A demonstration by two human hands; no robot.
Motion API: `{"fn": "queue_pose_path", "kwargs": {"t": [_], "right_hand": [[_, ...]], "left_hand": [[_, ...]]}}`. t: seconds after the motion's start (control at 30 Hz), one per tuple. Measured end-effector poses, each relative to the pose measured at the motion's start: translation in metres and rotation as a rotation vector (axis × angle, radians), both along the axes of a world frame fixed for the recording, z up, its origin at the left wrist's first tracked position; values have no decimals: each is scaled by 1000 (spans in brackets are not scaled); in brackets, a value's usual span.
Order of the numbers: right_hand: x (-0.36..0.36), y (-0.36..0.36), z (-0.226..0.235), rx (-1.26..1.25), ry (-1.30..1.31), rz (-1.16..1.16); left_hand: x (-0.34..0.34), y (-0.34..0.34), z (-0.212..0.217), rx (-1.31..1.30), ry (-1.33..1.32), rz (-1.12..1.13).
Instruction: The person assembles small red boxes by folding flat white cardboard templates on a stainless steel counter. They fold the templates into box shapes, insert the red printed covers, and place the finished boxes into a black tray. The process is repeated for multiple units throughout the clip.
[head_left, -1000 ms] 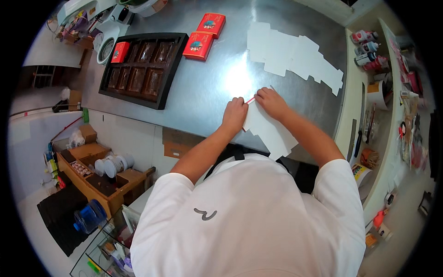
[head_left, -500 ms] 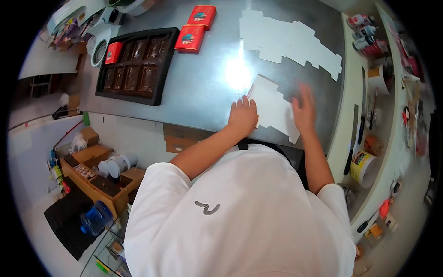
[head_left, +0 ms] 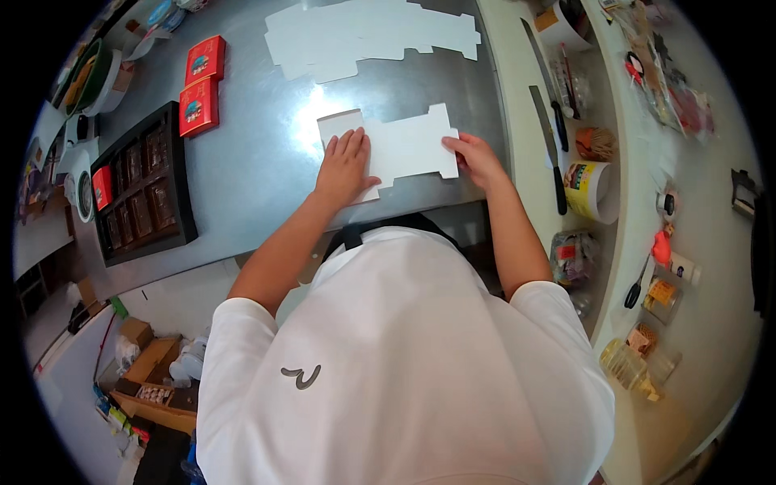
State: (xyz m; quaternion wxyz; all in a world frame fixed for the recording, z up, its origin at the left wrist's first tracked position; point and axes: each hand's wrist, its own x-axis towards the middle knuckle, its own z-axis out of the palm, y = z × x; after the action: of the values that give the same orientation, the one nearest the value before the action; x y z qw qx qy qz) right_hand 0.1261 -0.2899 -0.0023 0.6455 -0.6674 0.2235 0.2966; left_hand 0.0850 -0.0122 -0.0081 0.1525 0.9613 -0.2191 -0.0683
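Note:
A flat white box blank with cut flaps lies unfolded on the metal table near its front edge. My left hand rests on the left part of it, fingers stretched out flat and pressing the card down. At the right end my right hand pinches the edge flap between thumb and fingers. A stack of more white box blanks is spread further back. Two red boxes with a printed picture stand to the left of them.
On the table's left lies a black tray with brown compartments and a small red box in one. A shelf on the right holds long knives and a tub. Bowls stand at the far left.
My view has swung to the right. The right hand, lifted and blurred before, now grips the blank's right end. My left hand has flattened onto the card, which lies more level across.

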Motion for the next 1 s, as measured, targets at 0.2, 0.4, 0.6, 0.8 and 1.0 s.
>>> {"fn": "queue_pose_path", "kwargs": {"t": [0.2,0.4,0.6,0.8,1.0], "right_hand": [[2,27,31,709,76,-111],[-6,74,26,330,62,39],[-15,123,47,435,68,115],[-27,167,21,178,-167,326],[-12,96,3,500,46,-87]], "left_hand": [[7,10,-19,-107,-4,-13],[2,10,-14,-44,-36,18],[-2,12,-25,-2,-107,9],[1,12,-45,-107,-39,45],[1,4,-28,57,-156,47]]}}
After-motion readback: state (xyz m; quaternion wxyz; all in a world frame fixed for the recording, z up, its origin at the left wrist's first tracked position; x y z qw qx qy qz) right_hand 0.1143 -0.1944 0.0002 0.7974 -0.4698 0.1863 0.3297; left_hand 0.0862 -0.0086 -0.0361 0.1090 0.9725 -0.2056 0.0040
